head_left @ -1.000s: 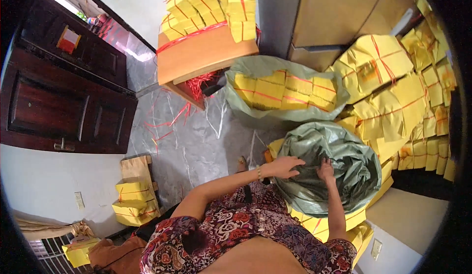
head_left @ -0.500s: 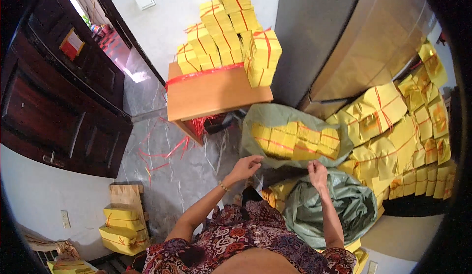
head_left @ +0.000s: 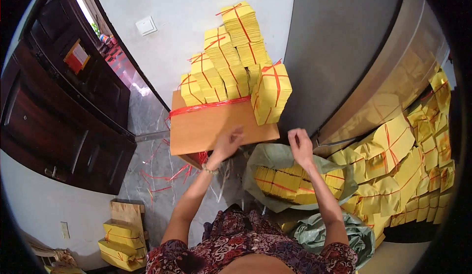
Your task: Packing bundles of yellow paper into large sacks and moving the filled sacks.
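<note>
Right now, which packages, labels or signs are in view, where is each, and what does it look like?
Bundles: stacked on the box by the wall, yellow blocks tied with red string.
Box: cardboard, brown, red-strapped, under both hands.
Sack: green, open, below the right hand, holding yellow bundles.
Loose pile: yellow packets, far right.
Door sign: red-and-yellow rectangle on the dark door.
Left hand: on the box.

This looked like a home room pressed into use as a packing or storage spot; yellow paper bundles (head_left: pixel 236 57) tied with red string were piled on a cardboard box (head_left: pixel 211 126) and heaped along the right wall; green sacks (head_left: pixel 295 175) held more; a dark wooden door (head_left: pixel 59 126), a wall switch (head_left: pixel 146 26) and a marble-patterned floor (head_left: pixel 147 175) suggested a house
</note>
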Demonstrator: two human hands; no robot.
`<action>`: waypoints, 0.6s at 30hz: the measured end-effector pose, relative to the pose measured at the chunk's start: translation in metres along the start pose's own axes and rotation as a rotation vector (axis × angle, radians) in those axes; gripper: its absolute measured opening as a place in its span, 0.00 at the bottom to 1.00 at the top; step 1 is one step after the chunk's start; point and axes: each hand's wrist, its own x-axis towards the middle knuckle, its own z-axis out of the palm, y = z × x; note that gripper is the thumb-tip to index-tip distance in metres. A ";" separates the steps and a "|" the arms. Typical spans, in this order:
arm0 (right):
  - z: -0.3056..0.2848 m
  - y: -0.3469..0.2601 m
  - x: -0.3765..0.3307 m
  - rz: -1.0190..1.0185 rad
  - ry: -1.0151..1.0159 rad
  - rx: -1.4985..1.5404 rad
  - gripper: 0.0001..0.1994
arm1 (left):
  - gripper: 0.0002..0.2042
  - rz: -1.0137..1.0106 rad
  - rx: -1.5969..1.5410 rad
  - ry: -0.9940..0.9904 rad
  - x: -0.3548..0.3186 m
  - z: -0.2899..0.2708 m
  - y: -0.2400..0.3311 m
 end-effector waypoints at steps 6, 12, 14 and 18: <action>0.015 -0.008 0.129 -0.157 0.070 0.014 0.10 | 0.25 -0.009 -0.061 0.161 0.130 -0.059 0.033; 0.039 -0.028 0.262 -0.084 0.039 0.077 0.27 | 0.35 0.071 -0.015 0.367 0.251 -0.109 0.067; 0.043 -0.040 0.305 -0.002 0.018 0.120 0.34 | 0.39 0.088 0.001 0.390 0.286 -0.119 0.075; 0.058 -0.055 0.363 0.159 -0.016 0.184 0.49 | 0.46 -0.132 -0.291 0.254 0.332 -0.124 0.094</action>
